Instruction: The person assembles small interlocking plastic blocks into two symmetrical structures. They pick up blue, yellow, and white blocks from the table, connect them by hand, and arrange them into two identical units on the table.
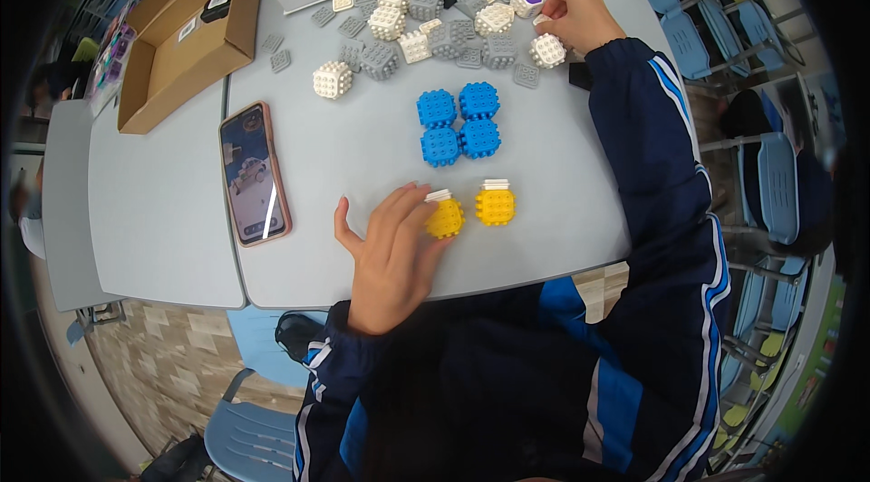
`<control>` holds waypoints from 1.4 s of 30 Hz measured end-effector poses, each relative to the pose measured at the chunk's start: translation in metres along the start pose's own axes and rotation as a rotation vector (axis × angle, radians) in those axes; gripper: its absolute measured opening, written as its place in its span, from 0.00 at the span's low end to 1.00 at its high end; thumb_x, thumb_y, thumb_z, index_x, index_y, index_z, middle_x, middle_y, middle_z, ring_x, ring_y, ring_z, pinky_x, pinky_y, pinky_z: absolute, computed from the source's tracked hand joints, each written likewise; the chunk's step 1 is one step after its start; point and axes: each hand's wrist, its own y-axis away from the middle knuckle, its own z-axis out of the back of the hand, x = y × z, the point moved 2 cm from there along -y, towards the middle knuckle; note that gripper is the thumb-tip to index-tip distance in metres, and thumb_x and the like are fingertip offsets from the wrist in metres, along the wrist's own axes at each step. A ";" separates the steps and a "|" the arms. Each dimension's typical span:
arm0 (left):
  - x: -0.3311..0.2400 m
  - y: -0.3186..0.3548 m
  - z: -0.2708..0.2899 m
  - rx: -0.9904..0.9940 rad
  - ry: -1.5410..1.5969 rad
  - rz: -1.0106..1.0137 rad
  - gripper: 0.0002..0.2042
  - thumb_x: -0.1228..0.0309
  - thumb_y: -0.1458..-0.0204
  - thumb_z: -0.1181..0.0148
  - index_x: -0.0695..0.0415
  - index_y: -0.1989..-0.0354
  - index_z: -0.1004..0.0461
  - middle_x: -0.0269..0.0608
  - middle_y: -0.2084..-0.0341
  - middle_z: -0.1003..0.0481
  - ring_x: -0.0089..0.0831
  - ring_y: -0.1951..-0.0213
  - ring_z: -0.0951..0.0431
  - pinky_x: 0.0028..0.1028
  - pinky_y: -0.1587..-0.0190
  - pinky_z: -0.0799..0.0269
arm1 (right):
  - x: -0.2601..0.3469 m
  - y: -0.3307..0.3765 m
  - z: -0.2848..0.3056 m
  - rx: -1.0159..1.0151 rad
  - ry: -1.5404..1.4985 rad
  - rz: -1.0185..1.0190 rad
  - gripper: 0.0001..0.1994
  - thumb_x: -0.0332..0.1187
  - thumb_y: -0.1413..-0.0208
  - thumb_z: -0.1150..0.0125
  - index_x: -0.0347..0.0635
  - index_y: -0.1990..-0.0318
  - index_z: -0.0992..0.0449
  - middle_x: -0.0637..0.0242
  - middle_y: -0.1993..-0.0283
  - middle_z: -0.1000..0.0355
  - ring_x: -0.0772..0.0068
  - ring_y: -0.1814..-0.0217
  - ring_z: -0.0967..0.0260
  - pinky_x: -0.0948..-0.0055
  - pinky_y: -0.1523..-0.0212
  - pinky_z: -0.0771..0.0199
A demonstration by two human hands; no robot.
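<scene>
While the left hand [391,255] lies spread and flat low in the middle of the frame, its fingertips touch the left of two yellow studded blocks [445,217], which sits just to the hand's upper right with the second yellow block [495,205] beside it. Far off at the upper right, the right hand [580,18] pinches a small white piece just above a white block [547,51]. Four blue blocks [459,124] form a square between the two hands, with a grey and white pile [426,24] above and a phone [254,172] to the left.

We find open grey tabletop [362,147] between the smartphone with a pink case [255,173] and the four clustered blue studded cubes [459,123]; the pile of grey and white studded blocks [435,24] crowds the far edge.
</scene>
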 end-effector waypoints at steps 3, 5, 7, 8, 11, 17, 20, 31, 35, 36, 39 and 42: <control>0.001 0.000 0.002 0.006 0.045 -0.007 0.24 0.76 0.54 0.26 0.56 0.47 0.26 0.40 0.44 0.23 0.39 0.39 0.26 0.52 0.26 0.67 | -0.001 0.004 0.006 -0.050 -0.002 0.050 0.14 0.36 0.49 0.27 0.35 0.60 0.17 0.60 0.64 0.19 0.69 0.60 0.22 0.67 0.59 0.22; 0.000 0.001 0.004 -0.007 0.051 -0.042 0.24 0.77 0.55 0.26 0.57 0.47 0.26 0.42 0.45 0.23 0.40 0.40 0.24 0.52 0.27 0.62 | 0.000 0.013 0.015 -0.132 -0.021 0.105 0.15 0.37 0.49 0.28 0.35 0.59 0.17 0.57 0.62 0.19 0.65 0.58 0.22 0.65 0.56 0.23; 0.000 0.002 0.003 -0.022 0.075 -0.075 0.24 0.78 0.56 0.25 0.58 0.48 0.26 0.45 0.46 0.22 0.41 0.42 0.23 0.52 0.28 0.55 | 0.006 0.029 0.028 -0.227 -0.042 0.158 0.17 0.39 0.49 0.30 0.35 0.58 0.18 0.53 0.58 0.19 0.56 0.53 0.21 0.62 0.52 0.23; 0.000 0.002 0.003 -0.032 0.089 -0.090 0.24 0.78 0.57 0.25 0.58 0.48 0.26 0.46 0.47 0.22 0.42 0.42 0.22 0.53 0.28 0.51 | 0.020 0.041 0.038 -0.230 -0.094 0.220 0.17 0.39 0.47 0.31 0.35 0.56 0.18 0.55 0.58 0.19 0.59 0.55 0.22 0.63 0.52 0.24; 0.001 0.003 0.004 -0.063 0.125 -0.132 0.24 0.80 0.59 0.25 0.59 0.50 0.25 0.50 0.48 0.22 0.46 0.44 0.21 0.53 0.32 0.41 | 0.063 0.084 0.043 -0.212 -0.362 0.448 0.15 0.37 0.43 0.30 0.37 0.54 0.18 0.61 0.58 0.19 0.67 0.57 0.23 0.66 0.53 0.24; 0.001 0.006 0.006 -0.131 0.222 -0.210 0.23 0.80 0.59 0.24 0.61 0.52 0.24 0.55 0.49 0.23 0.53 0.44 0.20 0.53 0.36 0.31 | 0.114 0.171 0.013 0.058 -0.723 0.661 0.13 0.23 0.43 0.31 0.34 0.51 0.19 0.56 0.52 0.21 0.65 0.53 0.22 0.71 0.52 0.23; 0.000 0.008 0.006 -0.171 0.257 -0.227 0.22 0.81 0.58 0.24 0.62 0.52 0.23 0.57 0.47 0.26 0.55 0.43 0.21 0.51 0.38 0.27 | 0.117 0.182 -0.010 0.124 -0.832 0.692 0.13 0.22 0.43 0.32 0.33 0.50 0.19 0.54 0.50 0.22 0.62 0.50 0.22 0.70 0.51 0.22; -0.002 0.012 -0.003 -0.209 0.358 -0.176 0.20 0.84 0.60 0.25 0.61 0.54 0.17 0.59 0.42 0.28 0.52 0.40 0.25 0.43 0.38 0.25 | 0.114 0.188 -0.027 0.141 -0.890 0.702 0.15 0.24 0.46 0.27 0.36 0.51 0.18 0.56 0.51 0.20 0.62 0.51 0.20 0.70 0.53 0.19; -0.002 0.013 -0.001 -0.203 0.289 -0.173 0.20 0.83 0.60 0.26 0.61 0.54 0.16 0.59 0.43 0.28 0.52 0.42 0.23 0.45 0.38 0.25 | 0.117 0.189 -0.031 0.117 -0.915 0.696 0.13 0.29 0.46 0.26 0.39 0.54 0.18 0.61 0.54 0.20 0.62 0.54 0.20 0.69 0.53 0.20; -0.002 0.013 -0.001 -0.204 0.261 -0.170 0.20 0.83 0.61 0.26 0.61 0.54 0.16 0.59 0.43 0.27 0.52 0.42 0.23 0.45 0.38 0.25 | 0.117 0.189 -0.032 0.115 -0.907 0.702 0.14 0.29 0.47 0.25 0.40 0.54 0.18 0.62 0.54 0.20 0.61 0.54 0.21 0.68 0.53 0.20; -0.002 0.014 -0.001 -0.215 0.255 -0.157 0.21 0.83 0.61 0.27 0.61 0.54 0.16 0.59 0.45 0.26 0.51 0.43 0.23 0.45 0.38 0.26 | 0.118 0.188 -0.032 0.118 -0.889 0.723 0.14 0.30 0.47 0.25 0.40 0.54 0.18 0.62 0.54 0.20 0.61 0.54 0.22 0.67 0.53 0.21; -0.004 0.013 0.000 -0.214 0.261 -0.145 0.22 0.85 0.62 0.28 0.61 0.53 0.17 0.59 0.46 0.25 0.52 0.44 0.22 0.46 0.38 0.26 | 0.117 0.188 -0.033 0.109 -0.881 0.733 0.14 0.30 0.47 0.25 0.40 0.54 0.18 0.63 0.55 0.19 0.61 0.55 0.22 0.67 0.53 0.22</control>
